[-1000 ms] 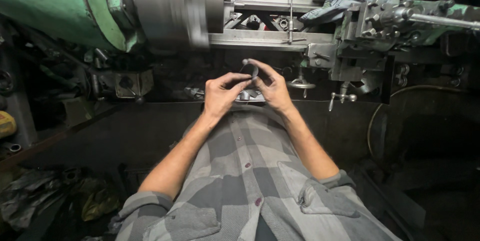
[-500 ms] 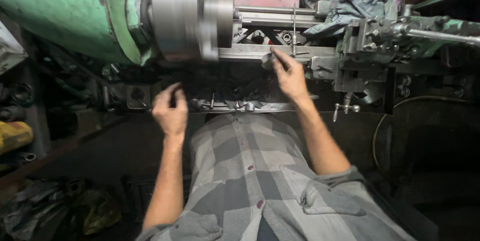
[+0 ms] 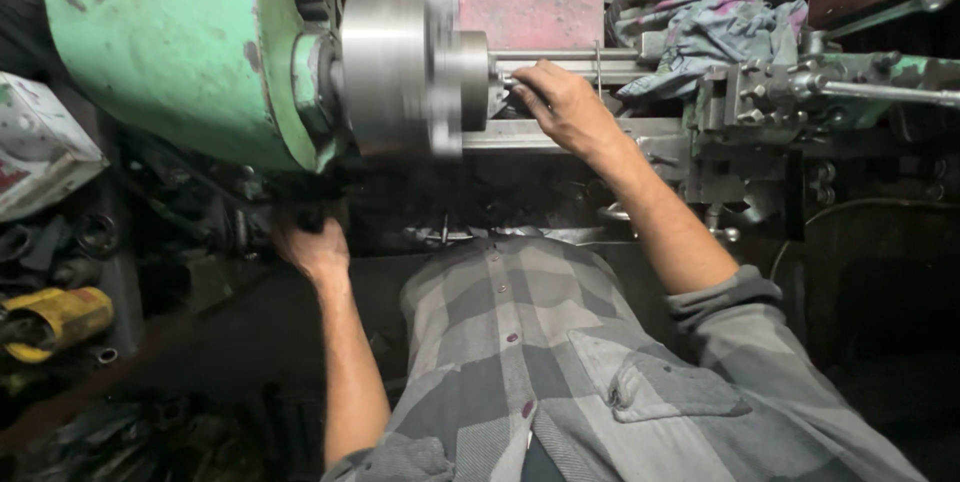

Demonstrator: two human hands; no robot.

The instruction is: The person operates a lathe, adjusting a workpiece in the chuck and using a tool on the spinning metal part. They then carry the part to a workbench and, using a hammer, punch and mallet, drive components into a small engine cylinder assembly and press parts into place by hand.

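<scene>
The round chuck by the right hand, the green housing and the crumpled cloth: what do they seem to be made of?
Chuck: most likely bare steel; grey with a dull shine, its edges blurred. Right hand reaches beside it.
Green housing: probably cast metal under worn green paint; chipped, stained spots show.
Cloth: soft woven fabric, seemingly cotton; crumpled folds, faded blue and pink.

Your right hand (image 3: 565, 107) rests just right of the chuck (image 3: 410, 72); your left hand (image 3: 315, 247) sits below the headstock (image 3: 190, 52).
</scene>
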